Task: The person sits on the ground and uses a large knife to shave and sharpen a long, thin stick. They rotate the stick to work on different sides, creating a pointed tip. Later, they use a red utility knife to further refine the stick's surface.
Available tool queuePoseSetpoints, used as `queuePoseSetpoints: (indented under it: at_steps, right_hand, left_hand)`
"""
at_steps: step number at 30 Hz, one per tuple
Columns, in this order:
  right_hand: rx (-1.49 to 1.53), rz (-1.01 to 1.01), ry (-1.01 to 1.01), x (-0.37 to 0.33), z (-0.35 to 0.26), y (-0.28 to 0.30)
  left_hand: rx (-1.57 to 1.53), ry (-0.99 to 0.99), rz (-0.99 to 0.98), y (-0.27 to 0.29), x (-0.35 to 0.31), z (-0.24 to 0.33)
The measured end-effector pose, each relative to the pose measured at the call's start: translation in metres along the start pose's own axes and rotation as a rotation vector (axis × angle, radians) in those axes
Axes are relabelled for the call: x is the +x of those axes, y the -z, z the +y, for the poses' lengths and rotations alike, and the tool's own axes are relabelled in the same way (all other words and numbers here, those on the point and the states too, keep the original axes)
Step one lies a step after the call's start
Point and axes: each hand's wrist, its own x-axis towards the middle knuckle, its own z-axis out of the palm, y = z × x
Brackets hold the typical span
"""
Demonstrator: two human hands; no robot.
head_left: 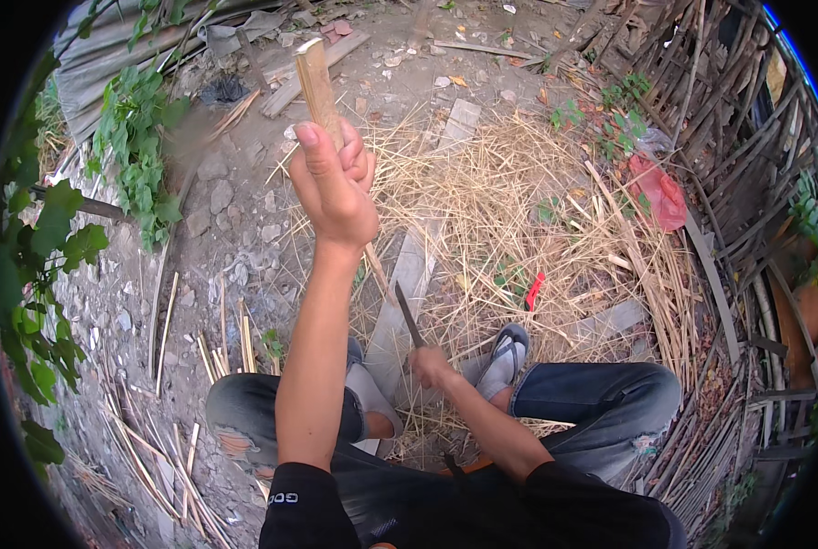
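A long, flat, pale-brown wooden strip (pixel 316 87) rises slantwise in front of the person, its top end blunt and lighter, clamped in the left grip (pixel 336 188). The right grip (pixel 430 366) is closed on a narrow, dark-bladed knife (pixel 409 316), its tip near the strip's lower end. Below, thin straw-coloured slivers (pixel 491 201) litter stony grey-brown ground (pixel 400 96) around a weathered grey plank (pixel 413 261); a dark stick fence (pixel 701 146) curves along the right, green leafy vines (pixel 139 137) the left.
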Motion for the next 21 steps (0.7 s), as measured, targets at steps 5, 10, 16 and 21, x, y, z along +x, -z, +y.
queuePoseSetpoints:
  at_steps: [5,10,16,21]
  right_hand:
    - [0.217,0.229,0.699,-0.004,-0.066,0.0]
    - [0.098,0.28,0.64,-0.019,0.025,-0.025]
    - [0.066,0.129,0.061,-0.004,0.069,-0.025]
    - [0.125,0.234,0.616,-0.005,-0.01,-0.004]
  left_hand:
    - [0.01,-0.015,0.048,0.012,0.005,0.003]
    - [-0.009,-0.015,0.065,0.022,0.005,0.003]
    - [0.069,0.022,0.183,0.032,0.003,0.018]
    - [0.03,-0.064,0.245,0.033,0.014,0.019]
